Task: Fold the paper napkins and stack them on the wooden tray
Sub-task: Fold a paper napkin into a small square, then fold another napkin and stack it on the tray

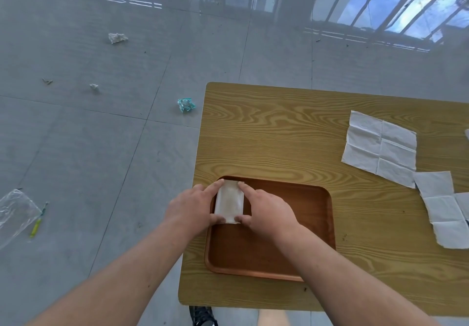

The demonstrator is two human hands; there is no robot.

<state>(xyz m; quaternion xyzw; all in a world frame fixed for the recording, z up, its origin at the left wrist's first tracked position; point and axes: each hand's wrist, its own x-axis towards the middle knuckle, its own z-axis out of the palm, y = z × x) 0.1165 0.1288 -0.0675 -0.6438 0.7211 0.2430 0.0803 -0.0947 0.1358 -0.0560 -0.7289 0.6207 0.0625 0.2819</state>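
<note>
A grey tiled floor [101,135] littered with scraps is stretching out left of the wooden counter [266,128]. The left hand [189,207] and right hand [266,214] are pinching a folded napkin [229,201] between fingers and thumbs from either side, settling it at the far left corner of the tray [304,211]. It seems to be the first one stacked. To the right, two unfolded napkins [380,145] [444,209] are waiting, so most of the work is remaining. The nearer one is running off the frame edge; any more beyond it are hidden.
</note>
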